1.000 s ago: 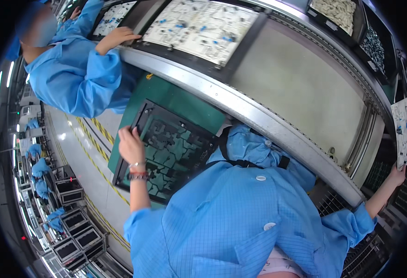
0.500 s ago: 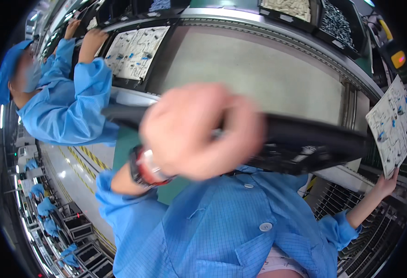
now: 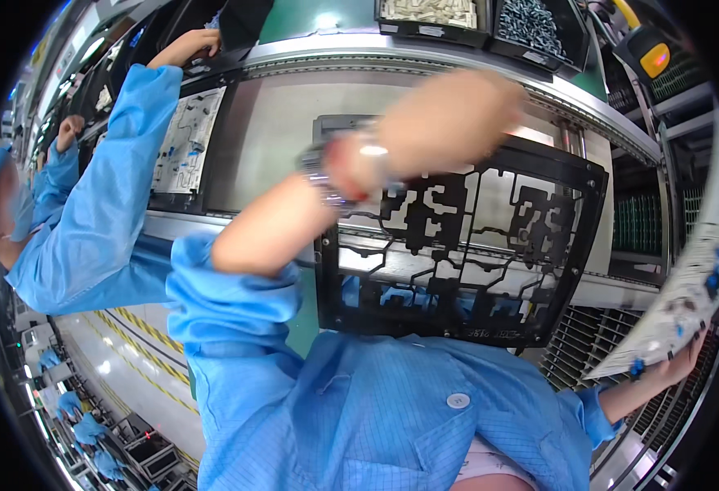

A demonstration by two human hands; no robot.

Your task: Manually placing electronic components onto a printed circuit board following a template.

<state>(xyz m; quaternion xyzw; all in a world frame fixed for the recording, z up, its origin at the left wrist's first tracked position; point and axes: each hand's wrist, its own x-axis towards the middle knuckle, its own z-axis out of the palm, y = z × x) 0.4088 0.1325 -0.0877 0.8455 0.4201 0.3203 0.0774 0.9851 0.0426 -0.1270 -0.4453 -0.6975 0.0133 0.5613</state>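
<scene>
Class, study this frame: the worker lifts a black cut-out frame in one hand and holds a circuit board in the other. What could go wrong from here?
The left hand grips the black frame by its top edge only, and is motion-blurred; the frame might swing or slip. The right hand pinches the circuit board at one corner, so it may flex or drop.

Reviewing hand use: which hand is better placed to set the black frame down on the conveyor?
Left. The left hand already grips the black frame above the conveyor; the right hand holds a circuit board off to the side.

Black cut-out frame (image 3: 490,270), blue sleeve (image 3: 229,303), white blue-dotted board (image 3: 678,303).
</scene>
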